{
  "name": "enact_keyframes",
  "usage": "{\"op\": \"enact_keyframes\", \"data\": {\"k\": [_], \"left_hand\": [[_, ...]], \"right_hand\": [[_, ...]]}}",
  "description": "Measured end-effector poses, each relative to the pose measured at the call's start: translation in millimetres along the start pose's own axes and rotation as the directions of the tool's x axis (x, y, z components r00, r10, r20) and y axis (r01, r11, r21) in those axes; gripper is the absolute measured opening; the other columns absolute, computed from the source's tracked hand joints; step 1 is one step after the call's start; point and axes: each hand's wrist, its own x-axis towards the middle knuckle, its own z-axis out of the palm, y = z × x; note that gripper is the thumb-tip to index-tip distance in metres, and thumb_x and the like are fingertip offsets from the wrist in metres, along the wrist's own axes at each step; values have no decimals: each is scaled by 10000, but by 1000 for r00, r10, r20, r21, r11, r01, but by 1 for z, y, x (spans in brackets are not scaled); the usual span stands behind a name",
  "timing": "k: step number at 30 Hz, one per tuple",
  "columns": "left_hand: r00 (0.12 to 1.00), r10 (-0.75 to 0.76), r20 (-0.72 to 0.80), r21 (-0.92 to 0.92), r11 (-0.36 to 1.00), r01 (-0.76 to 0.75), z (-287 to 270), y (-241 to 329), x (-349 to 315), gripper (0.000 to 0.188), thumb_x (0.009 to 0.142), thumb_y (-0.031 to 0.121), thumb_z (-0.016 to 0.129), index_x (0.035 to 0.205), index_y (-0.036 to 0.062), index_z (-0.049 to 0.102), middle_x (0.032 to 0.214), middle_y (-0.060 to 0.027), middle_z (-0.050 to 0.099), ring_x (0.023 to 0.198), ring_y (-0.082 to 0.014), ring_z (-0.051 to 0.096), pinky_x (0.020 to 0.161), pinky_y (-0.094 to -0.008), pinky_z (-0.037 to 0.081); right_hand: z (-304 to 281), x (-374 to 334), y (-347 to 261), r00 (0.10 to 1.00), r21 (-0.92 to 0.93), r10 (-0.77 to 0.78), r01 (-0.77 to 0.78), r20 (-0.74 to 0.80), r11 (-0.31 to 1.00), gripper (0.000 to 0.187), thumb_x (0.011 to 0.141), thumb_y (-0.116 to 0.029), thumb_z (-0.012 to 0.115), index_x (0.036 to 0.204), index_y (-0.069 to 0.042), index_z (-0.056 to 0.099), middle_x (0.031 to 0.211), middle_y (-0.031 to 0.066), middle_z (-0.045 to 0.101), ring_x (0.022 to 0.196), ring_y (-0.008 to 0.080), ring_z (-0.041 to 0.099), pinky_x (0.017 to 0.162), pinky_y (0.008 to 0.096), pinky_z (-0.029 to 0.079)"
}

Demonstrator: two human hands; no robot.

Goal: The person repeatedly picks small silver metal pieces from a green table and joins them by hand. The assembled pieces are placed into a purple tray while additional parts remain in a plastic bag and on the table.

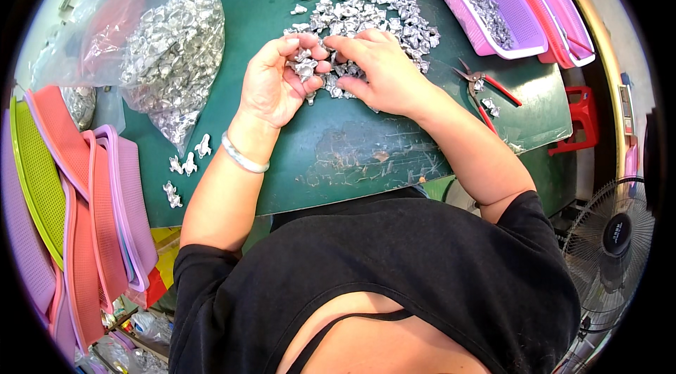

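My left hand (273, 85) is turned palm up and cupped around a few small silver metal castings (303, 65). Beside it, my right hand (384, 71) curves over the near edge of a loose pile of the same castings (359, 16). Its thumb and forefinger are apart, with castings showing on the table between them. What lies under its other fingers is hidden. A white bangle (243, 156) circles my left wrist. Several single castings (189, 163) lie on the table, left of my left forearm.
A clear plastic bag of castings (176, 43) stands at the left on the green table (296, 184). Red-handled pliers (486, 92) lie at the right. Beyond are a purple basket (486, 40) of castings, stacked baskets (91, 233), a red stool (581, 121) and a fan (609, 247).
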Motion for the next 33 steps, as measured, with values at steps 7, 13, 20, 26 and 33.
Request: {"op": "enact_keyframes", "data": {"k": [7, 13, 20, 26, 33], "left_hand": [[994, -14, -106, 128, 991, 27, 3, -4, -1, 148, 843, 185, 521, 788, 47, 524, 754, -71, 545, 668, -185, 536, 518, -239, 422], [992, -1, -128, 211, 977, 28, 7, -5, -2, 146, 853, 183, 512, 838, 41, 544, 735, -40, 532, 639, -148, 524, 508, -217, 397], [992, 7, -129, 278, 960, 30, 9, -5, -4, 163, 862, 166, 495, 907, 20, 553, 709, -20, 531, 606, -120, 515, 482, -202, 386], [993, -64, -104, 406, 908, 101, 13, -8, -6, 164, 846, 177, 521, 892, 29, 575, 693, -16, 548, 598, -106, 533, 460, -185, 375], [993, -99, -59, 418, 901, 115, 15, -10, -8, 178, 840, 193, 537, 853, 27, 601, 691, -20, 568, 602, -106, 546, 475, -194, 386]], "right_hand": [[2, -1, -2, 998, 55, 61, -62, 23, 997, 444, 687, -28, 583, 1121, -62, 498, 819, 36, 578, 833, 236, 516, 782, 363, 370], [2, 0, -5, 998, 47, 44, -42, -43, 998, 390, 701, -27, 559, 1088, -45, 513, 748, 53, 570, 770, 257, 532, 739, 366, 392], [3, 0, -1, 968, 303, 229, -188, -105, 934, 356, 728, -29, 557, 1082, -18, 520, 726, 74, 595, 697, 197, 573, 651, 301, 438], [-5, 3, 9, 867, 832, 493, -328, 76, 448, 375, 764, -33, 586, 1124, 20, 493, 746, 8, 594, 682, 54, 519, 618, 198, 415], [-5, 1, 7, 873, 851, 476, -329, 108, 409, 378, 775, -39, 589, 1133, 18, 483, 789, 26, 595, 728, 67, 536, 660, 207, 425]]}}
